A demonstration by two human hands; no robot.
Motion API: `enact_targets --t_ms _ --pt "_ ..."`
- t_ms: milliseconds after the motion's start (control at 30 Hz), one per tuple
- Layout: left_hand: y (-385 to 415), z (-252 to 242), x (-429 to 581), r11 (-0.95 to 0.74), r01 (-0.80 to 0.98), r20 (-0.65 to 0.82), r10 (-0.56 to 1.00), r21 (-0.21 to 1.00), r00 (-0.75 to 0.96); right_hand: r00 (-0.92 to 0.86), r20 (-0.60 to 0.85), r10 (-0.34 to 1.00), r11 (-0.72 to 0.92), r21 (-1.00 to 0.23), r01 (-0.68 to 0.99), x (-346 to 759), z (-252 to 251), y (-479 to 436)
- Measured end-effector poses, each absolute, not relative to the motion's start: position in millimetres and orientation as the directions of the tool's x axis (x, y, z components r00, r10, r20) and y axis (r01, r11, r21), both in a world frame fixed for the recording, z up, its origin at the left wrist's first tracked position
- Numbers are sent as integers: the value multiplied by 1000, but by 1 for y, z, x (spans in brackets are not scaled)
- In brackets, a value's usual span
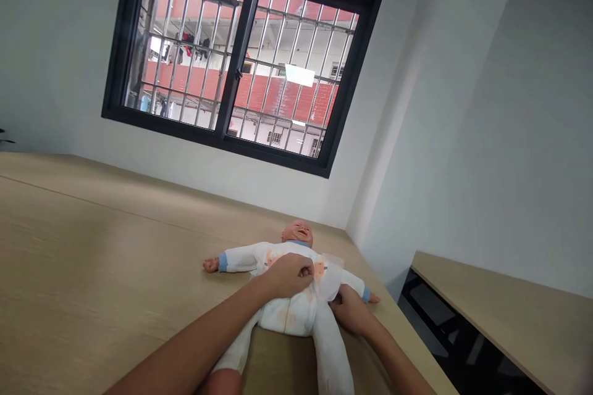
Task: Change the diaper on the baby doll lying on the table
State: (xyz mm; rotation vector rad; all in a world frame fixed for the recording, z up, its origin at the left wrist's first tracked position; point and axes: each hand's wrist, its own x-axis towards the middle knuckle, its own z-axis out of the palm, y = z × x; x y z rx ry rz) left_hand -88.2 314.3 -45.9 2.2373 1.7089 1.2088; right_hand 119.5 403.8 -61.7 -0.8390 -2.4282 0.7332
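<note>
A baby doll point(299, 233) in a white suit with blue cuffs lies on its back, arms spread and legs toward me. A white diaper point(286, 316) covers its hips over the suit. My left hand point(290, 274) rests over the doll's belly at the diaper's upper edge, its fingers curled in; what they hold, if anything, is hidden. At the doll's hip on the right, my right hand point(348, 307) is closed on the diaper's side flap point(330, 281), which stands out past the waist.
The doll lies on a wide wooden table point(115, 247) against a wall. To the right, a lower wooden surface point(504, 302) with a dark front stands apart. A barred window point(241, 68) is above the table.
</note>
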Motion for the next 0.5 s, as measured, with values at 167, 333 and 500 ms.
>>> enact_targets --t_ms 167,333,500 --pt "313 -45 -88 -372 780 531 845 504 60 -767 66 639 553 -732 398 125 -49 399" --pt "313 -45 -89 -382 778 536 841 500 68 -791 101 604 580 -737 348 123 -50 398" --pt "310 -41 -86 -345 788 509 859 510 46 -799 -103 592 412 -814 410 130 -47 401"
